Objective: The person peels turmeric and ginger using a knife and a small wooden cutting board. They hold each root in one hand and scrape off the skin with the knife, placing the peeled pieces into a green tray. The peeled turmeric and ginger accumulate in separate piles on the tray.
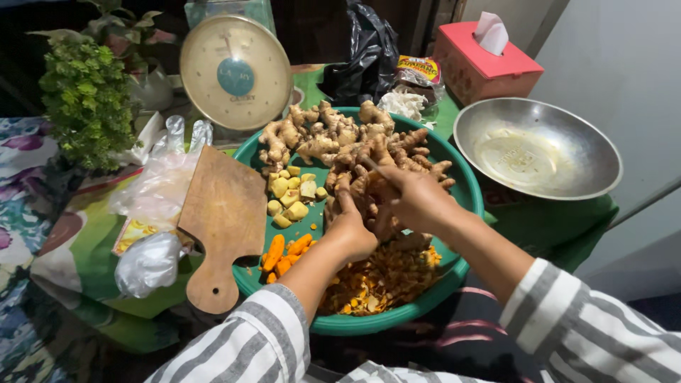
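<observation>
A big green round tray [464,195] holds a heap of ginger roots [333,135], peeled yellowish ginger chunks [291,195], orange turmeric pieces [284,252] and a pile of peelings [383,280]. My left hand [351,230] grips a ginger root over the tray's middle. My right hand [415,198] is closed around a thin knife [370,164] whose tip touches that root. Both arms wear grey-and-white striped sleeves.
A wooden cutting board [223,220] leans on the tray's left rim, with plastic bags [152,213] beside it. Behind stand a dial kitchen scale [234,71], a leafy plant [85,99], a black bag [365,50] and a pink tissue box [482,67]. A metal bowl [535,149] sits at right.
</observation>
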